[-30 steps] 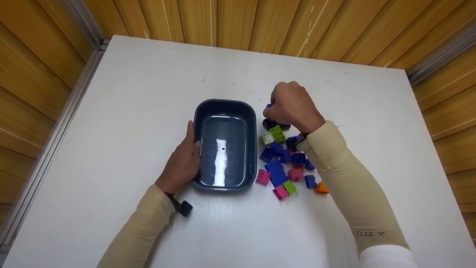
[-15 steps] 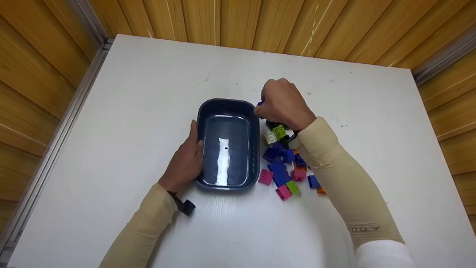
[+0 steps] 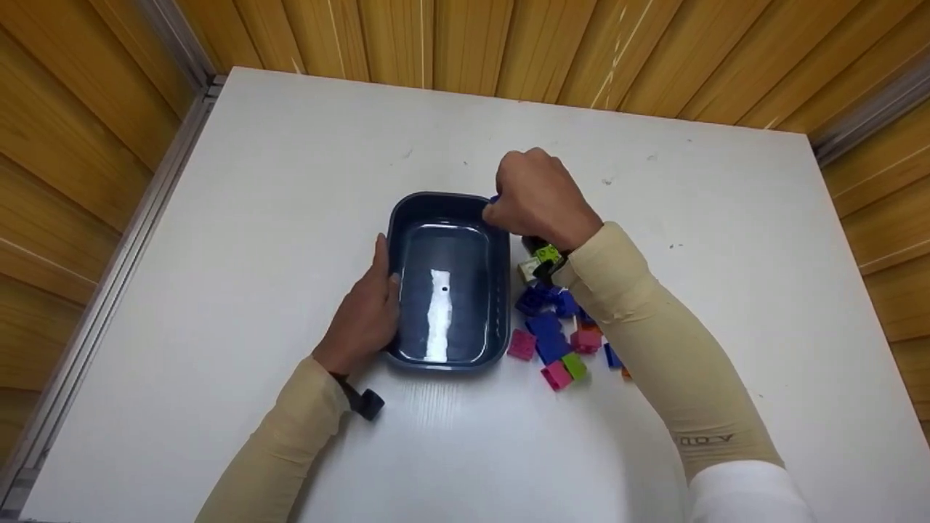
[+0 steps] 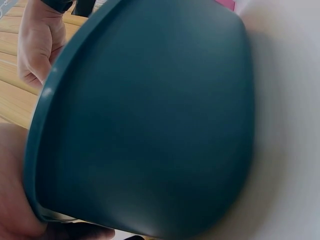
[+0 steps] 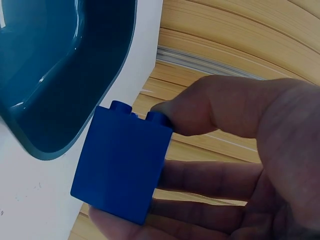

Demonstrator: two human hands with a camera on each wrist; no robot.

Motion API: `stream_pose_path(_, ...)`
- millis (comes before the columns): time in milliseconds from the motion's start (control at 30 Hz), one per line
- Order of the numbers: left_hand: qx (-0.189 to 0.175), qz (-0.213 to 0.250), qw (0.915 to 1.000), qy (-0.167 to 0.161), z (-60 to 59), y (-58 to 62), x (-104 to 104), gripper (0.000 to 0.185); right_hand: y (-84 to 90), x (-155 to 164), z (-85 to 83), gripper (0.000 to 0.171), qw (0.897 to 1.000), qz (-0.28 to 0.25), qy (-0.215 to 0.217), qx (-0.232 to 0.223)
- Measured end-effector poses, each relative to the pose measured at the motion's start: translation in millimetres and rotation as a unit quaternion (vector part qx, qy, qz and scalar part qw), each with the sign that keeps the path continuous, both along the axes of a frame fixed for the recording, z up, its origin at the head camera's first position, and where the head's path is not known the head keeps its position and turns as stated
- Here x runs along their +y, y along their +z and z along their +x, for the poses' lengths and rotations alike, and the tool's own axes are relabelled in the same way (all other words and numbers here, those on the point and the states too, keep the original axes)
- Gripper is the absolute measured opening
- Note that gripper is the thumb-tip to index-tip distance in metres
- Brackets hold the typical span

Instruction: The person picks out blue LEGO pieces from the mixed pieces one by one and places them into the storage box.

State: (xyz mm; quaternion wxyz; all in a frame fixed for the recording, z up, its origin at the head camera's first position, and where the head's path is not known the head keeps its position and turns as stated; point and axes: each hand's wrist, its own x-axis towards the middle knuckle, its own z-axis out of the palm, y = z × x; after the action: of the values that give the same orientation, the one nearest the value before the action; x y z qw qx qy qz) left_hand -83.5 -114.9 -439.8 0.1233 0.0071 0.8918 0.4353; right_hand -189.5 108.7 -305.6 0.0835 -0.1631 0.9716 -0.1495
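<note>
In the head view, a dark blue rectangular tub (image 3: 465, 305) stands mid-table with a bare inside. My left hand (image 3: 360, 319) grips its left wall, thumb at the rim and index finger stretched along the outside. The tub's outer wall (image 4: 150, 120) fills most of the left wrist view. My right hand (image 3: 541, 200) is over the tub's far right corner. It pinches a blue toy building brick (image 5: 122, 162) between thumb and fingers; two studs show on top. In the head view, only a sliver of that brick shows past the hand.
Right of the tub lies a pile of loose toy bricks: several blue bricks (image 3: 546, 338), a lime green brick (image 3: 574, 365), a pink brick (image 3: 522, 345) and a white brick (image 3: 529, 271). My right forearm covers part of it. Wood-patterned panels (image 3: 465, 43) border the white table (image 3: 305, 160).
My right hand has moved left with the blue brick, from above the pile to the tub's far right corner. My left hand keeps its grip on the tub.
</note>
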Motion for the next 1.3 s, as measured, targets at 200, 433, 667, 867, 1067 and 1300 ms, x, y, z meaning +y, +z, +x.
stream_pose_path(200,-0.004,0.002,1.0,0.004,-0.1,-0.4,1.2,0.066,-0.2,-6.8,0.9,0.03,1.0,-0.007,0.015,0.021)
stream_pose_path(433,-0.007,0.007,0.9999,0.006,0.4,-1.8,3.3,0.067,-1.3,-13.5,1.4,0.037,1.0,-0.005,0.021,0.019)
stream_pose_path(667,-0.004,0.008,0.9999,0.007,1.1,-3.8,5.5,0.067,-3.1,-19.5,0.6,0.034,0.999,-0.01,0.024,0.024)
stream_pose_path(867,-0.011,0.003,0.9999,0.008,2.7,-4.0,6.4,0.067,-3.8,-24.8,1.0,0.036,0.999,-0.006,0.036,0.026)
stream_pose_path(1067,-0.003,0.005,1.0,0.007,3.4,-5.0,6.0,0.067,-2.8,-29.7,1.6,0.037,0.998,-0.008,0.047,0.031)
stream_pose_path(1300,0.009,0.001,1.0,0.001,3.9,-4.3,5.3,0.068,-2.5,-34.3,1.0,0.036,0.997,-0.008,0.066,0.05)
